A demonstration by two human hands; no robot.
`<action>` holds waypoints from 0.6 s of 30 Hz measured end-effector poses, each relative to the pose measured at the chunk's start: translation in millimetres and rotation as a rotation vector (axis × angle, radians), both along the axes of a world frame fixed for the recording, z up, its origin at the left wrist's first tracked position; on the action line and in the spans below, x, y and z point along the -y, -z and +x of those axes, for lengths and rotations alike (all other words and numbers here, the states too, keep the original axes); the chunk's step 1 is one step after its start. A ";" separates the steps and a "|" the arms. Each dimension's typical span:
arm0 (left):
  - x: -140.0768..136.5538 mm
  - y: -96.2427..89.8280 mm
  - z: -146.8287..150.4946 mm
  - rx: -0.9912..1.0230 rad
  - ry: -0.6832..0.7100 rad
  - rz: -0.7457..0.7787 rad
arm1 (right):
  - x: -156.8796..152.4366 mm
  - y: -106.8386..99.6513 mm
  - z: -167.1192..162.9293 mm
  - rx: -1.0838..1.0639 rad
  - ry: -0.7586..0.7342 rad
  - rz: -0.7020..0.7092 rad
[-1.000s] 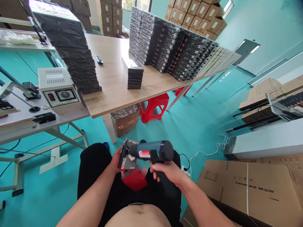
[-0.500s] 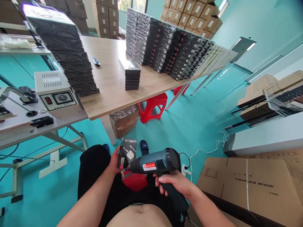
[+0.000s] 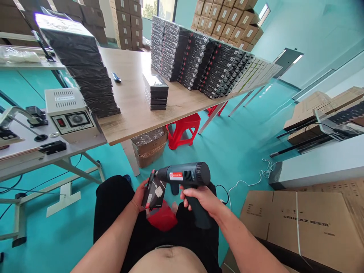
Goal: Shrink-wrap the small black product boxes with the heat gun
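My left hand (image 3: pixel 139 196) grips a small black box (image 3: pixel 155 192) by its left side, over my lap. A white charger and cable are pictured on its front. In my right hand (image 3: pixel 197 197) is a dark blue heat gun (image 3: pixel 182 173) with a red and white label, my fingers wrapped round its handle. The nozzle points left and sits at the box's upper edge; whether it touches cannot be made out. Between my legs shows a red stool seat (image 3: pixel 163 216).
A wooden table (image 3: pixel 127 121) ahead bears a short stack of black boxes (image 3: pixel 157 93), a tall wrapped stack (image 3: pixel 91 72) and long rows of boxes (image 3: pixel 196 60). Left stands a sealing machine (image 3: pixel 72 117). A red stool (image 3: pixel 184 131) is below; large cartons (image 3: pixel 295 223) lie right.
The heat gun has risen and moved slightly left, its nozzle going from the box's lower part to its upper edge. My left hand has tilted the box.
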State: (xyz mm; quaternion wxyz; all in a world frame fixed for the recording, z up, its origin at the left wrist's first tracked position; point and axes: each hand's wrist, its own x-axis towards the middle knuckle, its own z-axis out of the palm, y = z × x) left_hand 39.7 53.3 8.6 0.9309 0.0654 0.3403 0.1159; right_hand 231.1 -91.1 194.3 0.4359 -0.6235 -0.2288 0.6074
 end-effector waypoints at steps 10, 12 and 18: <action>-0.6 8.8 -0.2 0.024 0.005 0.004 | -4.3 0.0 -1.0 -0.042 -0.014 0.024; -0.9 7.2 -1.1 0.027 -0.015 0.004 | -11.9 1.4 2.9 -0.048 0.093 0.037; -0.3 -1.8 -1.3 0.018 -0.042 -0.002 | -10.9 6.2 27.0 0.008 0.185 -0.039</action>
